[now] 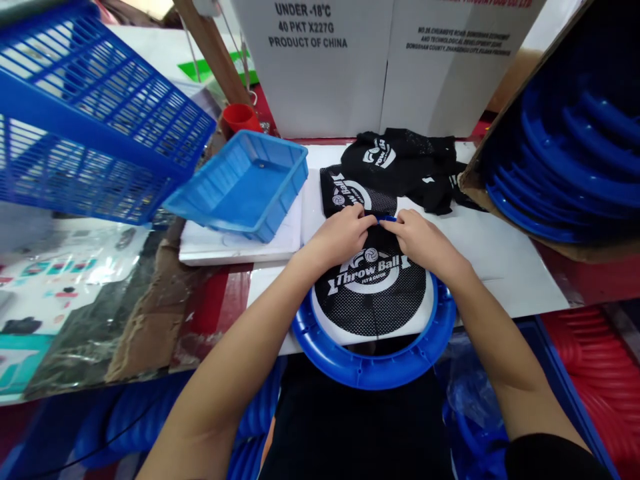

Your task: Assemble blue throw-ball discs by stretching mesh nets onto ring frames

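Note:
A blue plastic ring (pixel 373 370) lies at the table's front edge, close to my body. Inside it is a round black mesh piece (pixel 380 310) printed "Throw Ball". My left hand (pixel 345 233) and my right hand (pixel 417 237) meet at the ring's far side, fingers bent and pressed at its rim and the mesh edge. A short blue part shows between my fingertips. More black printed mesh (pixel 357 190) lies just beyond my hands, next to a heap of black fabric (pixel 405 167).
A light blue tray (pixel 245 190) sits at the left on white board. Above it leans a blue slatted basket (pixel 95 113). Large white cartons (pixel 325 73) stand behind. At right, an open carton holds blue rings (pixel 570 167); red rings (pixel 595 373) lie below.

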Tool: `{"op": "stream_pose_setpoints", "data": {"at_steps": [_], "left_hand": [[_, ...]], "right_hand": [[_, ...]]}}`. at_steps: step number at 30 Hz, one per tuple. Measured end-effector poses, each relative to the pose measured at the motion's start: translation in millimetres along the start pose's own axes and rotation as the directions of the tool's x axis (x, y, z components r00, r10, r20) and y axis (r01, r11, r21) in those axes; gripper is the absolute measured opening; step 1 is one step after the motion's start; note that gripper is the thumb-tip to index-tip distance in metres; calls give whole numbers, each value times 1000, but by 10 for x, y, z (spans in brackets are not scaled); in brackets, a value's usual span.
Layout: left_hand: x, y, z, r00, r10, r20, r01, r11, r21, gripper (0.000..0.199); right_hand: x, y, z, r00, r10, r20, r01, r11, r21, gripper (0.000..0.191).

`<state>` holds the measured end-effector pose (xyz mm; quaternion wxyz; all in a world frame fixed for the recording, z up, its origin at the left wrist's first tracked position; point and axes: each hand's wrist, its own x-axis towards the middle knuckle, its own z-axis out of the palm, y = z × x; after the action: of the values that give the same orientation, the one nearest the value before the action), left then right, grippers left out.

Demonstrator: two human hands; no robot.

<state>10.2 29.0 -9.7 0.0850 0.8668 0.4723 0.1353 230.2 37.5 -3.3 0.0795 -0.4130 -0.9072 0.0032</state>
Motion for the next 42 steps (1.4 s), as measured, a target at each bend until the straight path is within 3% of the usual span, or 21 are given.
{"op": "stream_pose_setpoints", "data": {"at_steps": [3,5,9,10,12,13,15,17,21,24,27,29,32,35,42], "left_hand": [[-47,-94,-34,1000,30,-7,-31,999,-44,37],[-109,-126,-151,997,50,-57,-53,998,-43,35],[-358,119,-499,965,-50,-259,64,997,45,23],[-453,244,-548,971,-67,-227,78,996,38,18],[-674,511,-549,1000,26,16,-25,999,-37,12],[-787,629,-505,989,89,117,-82,994,-66,20],[-986,797,-367,961,175,212,-161,984,-80,44],[-1123,869,-232,955,197,221,-181,979,-91,51],[-1254,900,-115,971,213,109,-196,970,-147,24],[-1345,1004,-74,983,137,-122,-159,968,-192,14],[-1457,1178,32,934,38,-356,-128,964,-235,18],[-1520,1283,131,899,-14,-437,-108,961,-254,20],[-1582,1367,265,850,-78,-521,-53,971,-232,21],[-1616,1339,331,807,-101,-581,-27,978,-208,19],[-1659,1058,229,867,71,-494,-216,945,-245,15]], "right_hand": [[-32,93,14,999,-15,-45,18,997,72,48],[-67,126,-27,995,-41,-95,53,990,128,44],[-389,-11,-240,977,-51,-205,103,963,248,30],[-538,-106,-296,977,-30,-210,89,957,277,26],[-876,-356,-371,989,-35,-146,81,945,318,20],[-1045,-499,-383,989,-27,-146,73,944,323,19],[-1333,-780,-353,984,33,-174,27,944,328,20],[-1521,-1012,-270,961,102,-258,-9,942,337,22],[-1619,-1269,-85,923,146,-356,-24,945,327,23],[-1583,-1331,-8,909,130,-395,-19,961,274,27],[-1537,-1330,27,874,107,-475,-1,976,217,28],[-1505,-1301,43,843,86,-530,31,978,207,29],[-1460,-1225,66,823,54,-565,121,956,268,30],[-1445,-1123,92,836,22,-548,211,910,358,27],[-1494,-898,69,841,-179,-511,406,833,376,26]]}}
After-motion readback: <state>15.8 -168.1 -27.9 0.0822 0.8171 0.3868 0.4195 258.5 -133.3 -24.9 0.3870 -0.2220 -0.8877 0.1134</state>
